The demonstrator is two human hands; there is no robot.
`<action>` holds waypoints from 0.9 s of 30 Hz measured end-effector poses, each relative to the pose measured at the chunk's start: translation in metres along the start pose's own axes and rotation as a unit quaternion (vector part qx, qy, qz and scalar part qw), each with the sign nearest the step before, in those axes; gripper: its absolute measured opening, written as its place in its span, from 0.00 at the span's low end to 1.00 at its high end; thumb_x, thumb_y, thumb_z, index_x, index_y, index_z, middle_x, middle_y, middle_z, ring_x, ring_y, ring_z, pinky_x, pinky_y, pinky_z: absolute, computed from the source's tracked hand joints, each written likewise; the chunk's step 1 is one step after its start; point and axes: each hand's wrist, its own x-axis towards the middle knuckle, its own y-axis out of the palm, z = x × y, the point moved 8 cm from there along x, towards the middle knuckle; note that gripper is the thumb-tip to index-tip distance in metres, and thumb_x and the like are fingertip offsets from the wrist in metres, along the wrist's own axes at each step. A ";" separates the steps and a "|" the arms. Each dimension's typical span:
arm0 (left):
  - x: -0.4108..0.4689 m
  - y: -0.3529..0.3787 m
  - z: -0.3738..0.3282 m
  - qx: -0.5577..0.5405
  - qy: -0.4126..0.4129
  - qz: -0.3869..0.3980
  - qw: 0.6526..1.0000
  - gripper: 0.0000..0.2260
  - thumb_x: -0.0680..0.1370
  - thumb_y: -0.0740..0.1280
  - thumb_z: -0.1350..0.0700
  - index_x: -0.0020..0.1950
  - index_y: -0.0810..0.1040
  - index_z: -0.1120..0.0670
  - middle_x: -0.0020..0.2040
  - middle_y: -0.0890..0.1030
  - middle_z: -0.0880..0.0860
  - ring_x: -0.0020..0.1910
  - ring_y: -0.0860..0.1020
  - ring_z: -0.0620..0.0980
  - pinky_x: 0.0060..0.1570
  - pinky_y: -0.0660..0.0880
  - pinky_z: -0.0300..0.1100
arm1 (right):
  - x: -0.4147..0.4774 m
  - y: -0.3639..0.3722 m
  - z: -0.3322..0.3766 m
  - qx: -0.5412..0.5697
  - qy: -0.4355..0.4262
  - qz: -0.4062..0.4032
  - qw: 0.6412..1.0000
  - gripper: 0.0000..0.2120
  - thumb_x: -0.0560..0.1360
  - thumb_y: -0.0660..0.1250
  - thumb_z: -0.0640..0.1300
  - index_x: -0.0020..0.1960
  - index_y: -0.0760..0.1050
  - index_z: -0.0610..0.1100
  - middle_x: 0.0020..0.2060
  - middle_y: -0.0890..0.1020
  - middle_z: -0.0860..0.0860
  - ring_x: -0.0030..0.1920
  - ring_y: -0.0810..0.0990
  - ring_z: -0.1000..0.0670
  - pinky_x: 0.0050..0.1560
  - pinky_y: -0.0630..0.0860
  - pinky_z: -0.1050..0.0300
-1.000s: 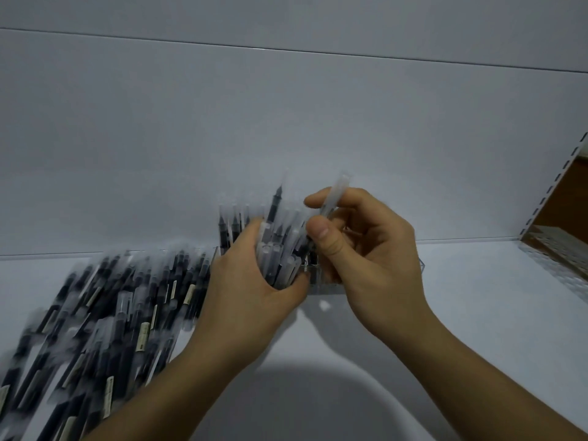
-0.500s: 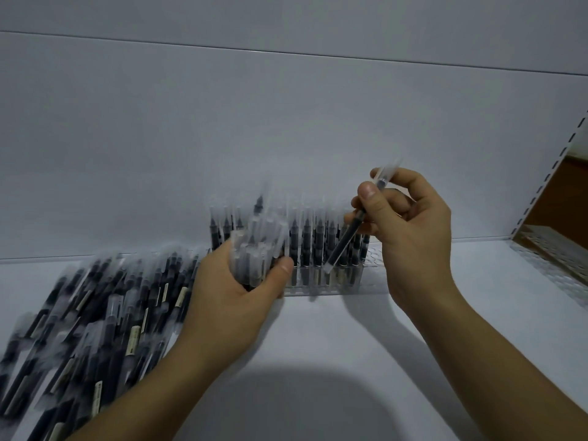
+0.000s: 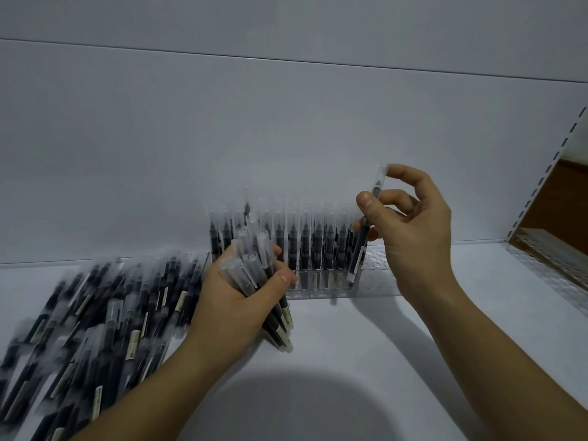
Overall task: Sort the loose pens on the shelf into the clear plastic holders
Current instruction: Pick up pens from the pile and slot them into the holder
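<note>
Mid-sort, a person's right hand (image 3: 413, 230) pinched one slim black frosted-capped pen (image 3: 366, 237) between thumb and fingers (image 3: 402, 173) at the right end of the clear plastic holder (image 3: 377, 265) on the white shelf (image 3: 350, 361), seemingly needing only an empty hole, while the left hand (image 3: 232, 300) clutched a bundle of matching pens (image 3: 251, 265).

White shelf (image 3: 366, 361): loose pens (image 3: 95, 313), clear holder (image 3: 375, 268)

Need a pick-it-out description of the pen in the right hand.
Start at the clear holder on the white shelf. At its right end, the right hand pinches a single pen, clear cap up, slightly tilted. It is the only pen held alone: neighbours stand slotted or sit in the bundle the left hand grips.
</note>
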 end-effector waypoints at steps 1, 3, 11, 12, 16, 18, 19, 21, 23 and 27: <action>-0.001 0.001 0.000 -0.002 -0.001 0.002 1.000 0.09 0.73 0.71 0.58 0.53 0.78 0.55 0.40 0.84 0.57 0.39 0.83 0.57 0.40 0.81 0.41 | 0.001 -0.001 0.001 -0.003 -0.006 0.000 1.000 0.21 0.76 0.75 0.38 0.66 0.73 0.47 0.39 0.84 0.48 0.35 0.86 0.45 0.37 0.80 0.58; -0.003 0.004 -0.003 -0.021 -0.006 0.012 1.000 0.14 0.73 0.69 0.55 0.57 0.75 0.50 0.40 0.83 0.59 0.38 0.84 0.59 0.37 0.83 0.46 | 0.004 -0.005 0.004 -0.006 -0.027 0.002 1.000 0.26 0.75 0.75 0.36 0.70 0.72 0.48 0.39 0.84 0.45 0.34 0.85 0.41 0.37 0.80 0.60; -0.006 0.019 0.004 0.011 -0.037 0.067 0.997 0.05 0.76 0.72 0.62 0.50 0.79 0.55 0.40 0.85 0.58 0.37 0.85 0.59 0.36 0.84 0.52 | 0.019 -0.022 0.007 -0.100 -0.087 0.019 0.991 0.22 0.79 0.72 0.36 0.70 0.75 0.49 0.48 0.80 0.41 0.34 0.85 0.45 0.41 0.85 0.52; -0.006 0.021 0.006 0.026 -0.035 0.076 0.996 0.03 0.76 0.71 0.63 0.48 0.80 0.56 0.40 0.85 0.58 0.38 0.86 0.57 0.37 0.84 0.49 | 0.020 -0.024 0.005 -0.103 -0.085 0.015 0.991 0.19 0.80 0.71 0.36 0.69 0.76 0.49 0.47 0.79 0.40 0.34 0.85 0.45 0.42 0.85 0.51; -0.008 0.024 0.007 -0.012 -0.049 0.075 0.996 0.04 0.75 0.70 0.61 0.47 0.80 0.61 0.39 0.84 0.61 0.37 0.85 0.57 0.34 0.82 0.42 | 0.024 -0.035 -0.003 -0.126 -0.091 -0.025 0.988 0.15 0.80 0.71 0.38 0.65 0.76 0.50 0.45 0.81 0.41 0.37 0.87 0.46 0.44 0.85 0.48; -0.008 0.023 0.005 -0.036 -0.050 0.057 0.996 0.09 0.74 0.69 0.59 0.46 0.79 0.65 0.36 0.82 0.62 0.35 0.83 0.58 0.34 0.82 0.44 | 0.025 -0.038 -0.009 -0.123 -0.084 -0.039 0.988 0.15 0.79 0.72 0.38 0.63 0.76 0.50 0.44 0.81 0.42 0.37 0.87 0.46 0.43 0.85 0.47; -0.007 0.021 0.004 -0.045 -0.050 0.047 0.997 0.10 0.74 0.69 0.59 0.45 0.78 0.67 0.35 0.82 0.63 0.33 0.82 0.58 0.33 0.81 0.43 | 0.025 -0.037 -0.011 -0.124 -0.080 -0.040 0.988 0.16 0.79 0.73 0.38 0.63 0.75 0.50 0.43 0.81 0.43 0.37 0.87 0.46 0.43 0.85 0.47; -0.005 0.016 0.001 -0.032 -0.041 0.032 0.998 0.10 0.77 0.67 0.61 0.42 0.77 0.69 0.32 0.80 0.62 0.29 0.80 0.55 0.29 0.78 0.39 | 0.025 -0.036 -0.013 -0.131 -0.077 -0.035 0.988 0.16 0.78 0.73 0.38 0.62 0.75 0.51 0.43 0.80 0.46 0.38 0.86 0.47 0.43 0.85 0.48; -0.004 0.012 -0.004 -0.006 -0.026 0.023 0.999 0.12 0.79 0.66 0.59 0.40 0.76 0.68 0.29 0.79 0.61 0.26 0.78 0.52 0.26 0.75 0.37 | 0.025 -0.035 -0.013 -0.143 -0.084 -0.031 0.986 0.17 0.78 0.74 0.38 0.61 0.74 0.52 0.42 0.80 0.47 0.38 0.86 0.47 0.43 0.86 0.48; -0.004 0.008 -0.009 0.019 -0.007 0.015 1.000 0.16 0.78 0.65 0.53 0.39 0.74 0.66 0.27 0.77 0.60 0.24 0.74 0.52 0.25 0.72 0.37 | 0.023 -0.032 -0.009 -0.190 -0.116 -0.010 0.975 0.18 0.77 0.75 0.41 0.61 0.74 0.55 0.41 0.81 0.51 0.39 0.86 0.48 0.43 0.85 0.49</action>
